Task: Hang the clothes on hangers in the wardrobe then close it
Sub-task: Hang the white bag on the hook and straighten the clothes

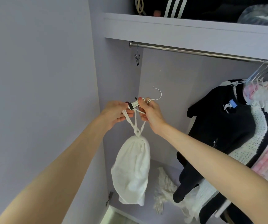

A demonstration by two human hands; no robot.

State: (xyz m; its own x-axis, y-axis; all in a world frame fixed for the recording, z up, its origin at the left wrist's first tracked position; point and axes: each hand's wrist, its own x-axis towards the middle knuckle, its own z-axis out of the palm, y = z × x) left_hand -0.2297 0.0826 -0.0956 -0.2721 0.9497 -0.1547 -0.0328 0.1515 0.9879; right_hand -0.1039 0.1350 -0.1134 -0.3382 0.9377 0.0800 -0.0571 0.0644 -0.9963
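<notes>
Both arms raised; left hand (116, 113) grip pinches white garment (132, 168) straps; right hand (151, 113) grip holds hanger (158, 92).

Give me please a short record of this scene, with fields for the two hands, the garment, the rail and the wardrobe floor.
left hand: grips the straps of the white garment
right hand: holds the white hanger
white garment: hangs below both hands, not yet on the rail
rail: carries a clip hook at left, hung clothes at right
wardrobe floor: crumpled white cloth
</notes>
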